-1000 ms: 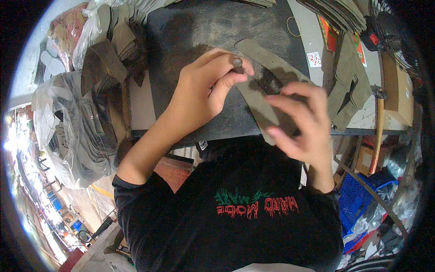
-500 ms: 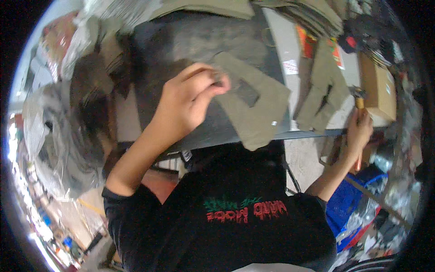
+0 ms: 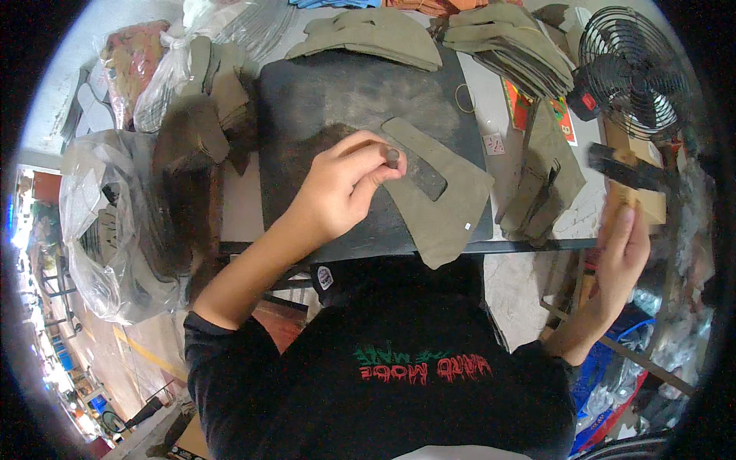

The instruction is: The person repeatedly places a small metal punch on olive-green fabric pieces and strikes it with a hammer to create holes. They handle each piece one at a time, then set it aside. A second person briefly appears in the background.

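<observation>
My left hand (image 3: 349, 180) is closed in a pinch round a small metal punch (image 3: 392, 158), its round end pointing up. Beneath and beside it lies an olive-green cut piece of material (image 3: 452, 192), with a rectangular opening near its middle. This piece rests on a worn black mat (image 3: 353, 100) and hangs over the front edge. Out at the right, past the table edge, my right hand (image 3: 627, 241) grips a hammer (image 3: 629, 167) by its wooden handle, the dark head upward. Fingers hide most of the punch.
Stacked olive pieces lie at the back (image 3: 368, 38) and back right (image 3: 510, 38). More folded pieces (image 3: 544, 176) lie right of the mat. A black fan (image 3: 632, 69) stands at the far right. On the left are dark pieces (image 3: 184, 146) and a clear plastic bag (image 3: 100, 230).
My right hand has raised the hammer, whose head now shows plainly at the right. My left hand, still pinching the punch, has shifted slightly right and down in the picture.
</observation>
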A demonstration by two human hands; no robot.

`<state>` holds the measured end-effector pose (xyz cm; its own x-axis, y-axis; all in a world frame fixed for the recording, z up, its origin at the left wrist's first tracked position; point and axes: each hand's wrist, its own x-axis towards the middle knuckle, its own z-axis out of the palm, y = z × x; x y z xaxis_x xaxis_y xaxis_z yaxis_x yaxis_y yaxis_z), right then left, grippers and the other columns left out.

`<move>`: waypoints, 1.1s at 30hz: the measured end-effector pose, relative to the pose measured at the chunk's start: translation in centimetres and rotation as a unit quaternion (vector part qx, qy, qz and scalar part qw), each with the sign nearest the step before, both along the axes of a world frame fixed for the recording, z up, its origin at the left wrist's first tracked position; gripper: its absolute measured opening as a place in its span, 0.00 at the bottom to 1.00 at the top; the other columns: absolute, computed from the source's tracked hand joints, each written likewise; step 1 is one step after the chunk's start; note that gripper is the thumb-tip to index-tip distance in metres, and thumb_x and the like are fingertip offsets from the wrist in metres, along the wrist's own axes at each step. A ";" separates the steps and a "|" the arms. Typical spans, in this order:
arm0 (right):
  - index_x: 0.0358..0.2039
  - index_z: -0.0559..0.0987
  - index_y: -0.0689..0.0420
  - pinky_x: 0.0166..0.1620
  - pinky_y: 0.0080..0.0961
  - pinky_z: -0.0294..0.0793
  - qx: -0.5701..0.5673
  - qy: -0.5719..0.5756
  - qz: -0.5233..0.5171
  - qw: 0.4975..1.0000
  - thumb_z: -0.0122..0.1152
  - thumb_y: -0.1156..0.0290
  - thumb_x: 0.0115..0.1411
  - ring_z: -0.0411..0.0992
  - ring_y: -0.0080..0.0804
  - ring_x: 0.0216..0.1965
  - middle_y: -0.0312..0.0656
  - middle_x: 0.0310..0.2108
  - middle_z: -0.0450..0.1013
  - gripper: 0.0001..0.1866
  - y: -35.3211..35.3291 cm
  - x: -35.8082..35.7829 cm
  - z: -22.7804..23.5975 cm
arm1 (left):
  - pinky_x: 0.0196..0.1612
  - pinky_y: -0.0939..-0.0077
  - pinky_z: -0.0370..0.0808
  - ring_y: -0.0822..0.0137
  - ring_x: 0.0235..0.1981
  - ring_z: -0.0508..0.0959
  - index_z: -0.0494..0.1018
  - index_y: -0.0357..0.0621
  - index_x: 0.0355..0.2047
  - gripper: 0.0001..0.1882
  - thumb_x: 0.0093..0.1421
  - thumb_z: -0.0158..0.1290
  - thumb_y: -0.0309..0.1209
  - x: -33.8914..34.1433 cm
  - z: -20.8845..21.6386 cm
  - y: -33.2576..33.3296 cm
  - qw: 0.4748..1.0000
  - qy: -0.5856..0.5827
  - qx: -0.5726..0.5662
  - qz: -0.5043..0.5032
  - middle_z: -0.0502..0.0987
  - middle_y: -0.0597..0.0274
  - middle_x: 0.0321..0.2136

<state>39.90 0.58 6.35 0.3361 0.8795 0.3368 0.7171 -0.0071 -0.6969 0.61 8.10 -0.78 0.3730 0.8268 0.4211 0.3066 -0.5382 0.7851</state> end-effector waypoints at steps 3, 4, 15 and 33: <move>0.46 0.81 0.62 0.35 0.32 0.75 -0.036 -0.100 0.165 0.981 0.54 0.64 0.77 0.79 0.33 0.30 0.44 0.29 0.79 0.14 0.8 -6.1 1.9 | 0.45 0.65 0.81 0.52 0.40 0.84 0.79 0.37 0.40 0.07 0.62 0.60 0.16 0.0 -0.1 -0.1 1.000 0.002 0.025 -0.005 0.80 0.52 0.40; 0.47 0.80 0.61 0.36 0.37 0.77 -0.030 -0.136 0.229 0.963 0.60 0.64 0.74 0.81 0.44 0.32 0.49 0.30 0.79 0.13 1.7 -7.6 2.5 | 0.45 0.64 0.81 0.51 0.40 0.84 0.79 0.37 0.41 0.08 0.62 0.60 0.15 0.0 -0.2 -0.1 0.999 0.006 0.030 -0.008 0.80 0.52 0.40; 0.48 0.80 0.59 0.32 0.36 0.75 0.041 -0.281 0.354 0.891 0.63 0.58 0.73 0.78 0.49 0.29 0.49 0.32 0.80 0.16 4.5 -13.5 4.5 | 0.43 0.57 0.82 0.46 0.41 0.85 0.78 0.37 0.43 0.10 0.61 0.59 0.15 0.3 -0.5 -0.3 0.997 0.025 0.072 0.017 0.79 0.50 0.41; 0.51 0.77 0.60 0.34 0.36 0.76 0.039 -0.130 0.285 0.949 0.63 0.59 0.73 0.78 0.45 0.28 0.50 0.28 0.76 0.17 3.6 -11.2 5.6 | 0.45 0.59 0.81 0.46 0.44 0.82 0.79 0.38 0.42 0.07 0.64 0.60 0.18 0.3 -0.4 -0.5 0.999 0.025 0.038 -0.005 0.78 0.51 0.41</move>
